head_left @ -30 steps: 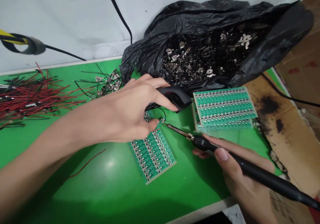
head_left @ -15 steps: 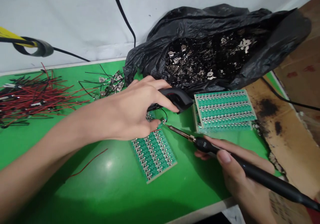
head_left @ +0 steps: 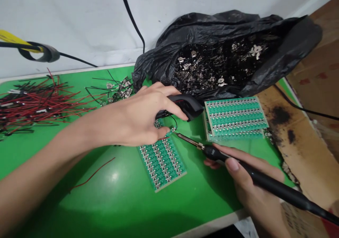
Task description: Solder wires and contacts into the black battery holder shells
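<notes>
Because the bare left hand [head_left: 145,117] arches over it at the centre of the frame, the upper end of the green rectangular circuit board with rows of silver components [head_left: 169,163] is mostly hidden. The board's lower part shows just below the centre, lying aslant on the glossy green tabletop [head_left: 113,202]. Under the curled fingers the far end of the curved black plastic tool [head_left: 194,107] is covered as well; the hand is clamped on this tool, palm down, wrist bent, its thumb lowered to the board. The forearm runs out at the lower left edge. Below the thumb a bit of red wire shows, too small to follow, and a thin black wire curls beside it.

At the lower right, the bare right hand [head_left: 256,202] is closed in a pen-like grip around the black soldering iron with a slim metal tip [head_left: 278,192], thumb on top. Its wrist is cut off by the bottom edge, the iron's cord by the right edge. The tip points to the board's upper right corner; whether it touches cannot be told.

In the upper right, the crumpled black plastic bag [head_left: 209,33] holds small metal parts, dark and tangled. The pile of red and black wires [head_left: 45,100] is cut off at the left edge.
</notes>
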Tool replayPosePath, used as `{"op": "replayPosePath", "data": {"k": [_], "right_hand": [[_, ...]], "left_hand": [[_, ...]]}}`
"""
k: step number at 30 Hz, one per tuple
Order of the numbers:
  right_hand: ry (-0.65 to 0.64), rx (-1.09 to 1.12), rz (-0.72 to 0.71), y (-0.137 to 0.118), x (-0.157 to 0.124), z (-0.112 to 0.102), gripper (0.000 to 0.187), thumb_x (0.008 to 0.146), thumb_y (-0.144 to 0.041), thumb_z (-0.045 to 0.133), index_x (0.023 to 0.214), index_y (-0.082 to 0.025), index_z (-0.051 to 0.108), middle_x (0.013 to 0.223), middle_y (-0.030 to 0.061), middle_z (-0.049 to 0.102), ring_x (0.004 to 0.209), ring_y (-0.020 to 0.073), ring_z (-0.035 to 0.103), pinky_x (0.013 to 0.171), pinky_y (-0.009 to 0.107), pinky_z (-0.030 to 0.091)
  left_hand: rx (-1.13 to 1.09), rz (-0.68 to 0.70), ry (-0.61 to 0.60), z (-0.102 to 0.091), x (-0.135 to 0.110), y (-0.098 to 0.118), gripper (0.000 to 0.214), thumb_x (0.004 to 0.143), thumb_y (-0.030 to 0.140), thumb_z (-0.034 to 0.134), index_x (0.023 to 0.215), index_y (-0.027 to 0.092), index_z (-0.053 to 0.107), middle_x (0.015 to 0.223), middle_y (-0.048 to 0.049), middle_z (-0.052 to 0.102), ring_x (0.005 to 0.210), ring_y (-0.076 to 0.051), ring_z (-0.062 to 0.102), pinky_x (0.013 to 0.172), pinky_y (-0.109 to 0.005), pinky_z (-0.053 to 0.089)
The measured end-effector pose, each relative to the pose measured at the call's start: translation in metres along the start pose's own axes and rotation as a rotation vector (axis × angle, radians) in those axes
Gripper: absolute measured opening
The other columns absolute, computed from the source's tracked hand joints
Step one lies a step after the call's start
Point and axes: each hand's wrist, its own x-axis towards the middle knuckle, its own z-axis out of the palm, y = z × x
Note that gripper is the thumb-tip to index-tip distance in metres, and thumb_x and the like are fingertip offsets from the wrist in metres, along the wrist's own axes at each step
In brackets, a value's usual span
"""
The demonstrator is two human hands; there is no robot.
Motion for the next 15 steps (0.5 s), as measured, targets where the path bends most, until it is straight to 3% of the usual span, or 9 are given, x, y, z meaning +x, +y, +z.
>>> {"op": "replayPosePath", "data": {"k": [10,15], "right_hand": [[0.096,0.045,0.143,-0.009,-0.003,0.01,0.02,0.096,-0.049,0.086,0.106,-0.032,0.091,0.084,0.0013,0.088,0.067,0.0217,0.085,0.067,0.031,0.074],[0.095,0.039,0.141,-0.009,-0.003,0.009,0.02,0.097,-0.049,0.085,0.107,-0.033,0.091,0.085,0.0005,0.088,0.068,0.0207,0.085,0.067,0.029,0.073]], "left_hand": [[-0.062,0.079,0.008,-0.004,-0.006,0.0,0.047,0.085,0.018,0.082,0.123,0.044,0.085,0.165,0.0007,0.059,0.155,-0.035,0.055,0.132,-0.06,0.047],[0.005,0.07,0.125,-0.022,-0.027,0.017,0.033,0.102,0.027,0.065,0.123,0.044,0.084,0.166,0.0056,0.057,0.143,-0.026,0.065,0.129,-0.048,0.051]]}}
